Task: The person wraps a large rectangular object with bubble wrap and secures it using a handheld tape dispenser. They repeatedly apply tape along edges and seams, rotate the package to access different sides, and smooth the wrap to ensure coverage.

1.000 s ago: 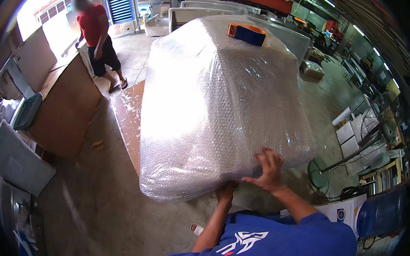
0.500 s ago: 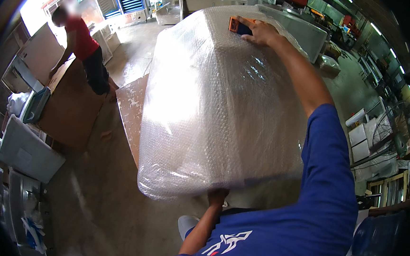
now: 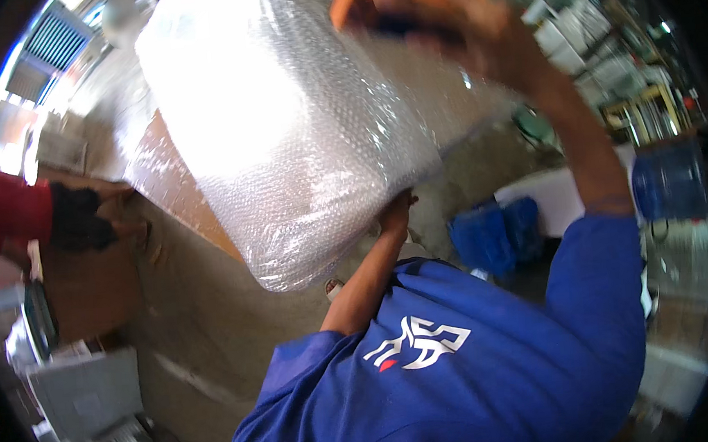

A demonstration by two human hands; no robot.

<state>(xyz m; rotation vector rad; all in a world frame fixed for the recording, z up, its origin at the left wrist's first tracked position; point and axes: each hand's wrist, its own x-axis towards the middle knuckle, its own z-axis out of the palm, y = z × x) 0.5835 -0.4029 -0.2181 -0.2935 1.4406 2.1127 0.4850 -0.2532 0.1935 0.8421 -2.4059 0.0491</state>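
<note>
A large bundle wrapped in clear bubble wrap [image 3: 308, 150] fills the upper middle, its glossy near edge toward me. My left hand [image 3: 397, 210] is at the underside of that near edge, gripping it, with only some curled fingers showing. Above the bundle's right part, my right hand [image 3: 481, 35] is closed around a blocky orange and dark handheld tool [image 3: 392, 1]. Motion blurs this hand and the tool, so the tool's exact kind is unclear. Brown sheet material shows through the wrap on the right.
A brown board [image 3: 174, 176] sticks out left of the bundle. Further left, a person in a red shirt [image 3: 17, 212] stands by a large brown box [image 3: 96, 292]. Pale panels [image 3: 87, 396] lie lower left. On the right are a blue plastic bag [image 3: 494, 232] and a blue water bottle [image 3: 670, 182].
My view has turned, and the bundle sits higher in it. My right hand has come off the bundle's far top with the tool, nearer to me. My left hand stays at the near edge.
</note>
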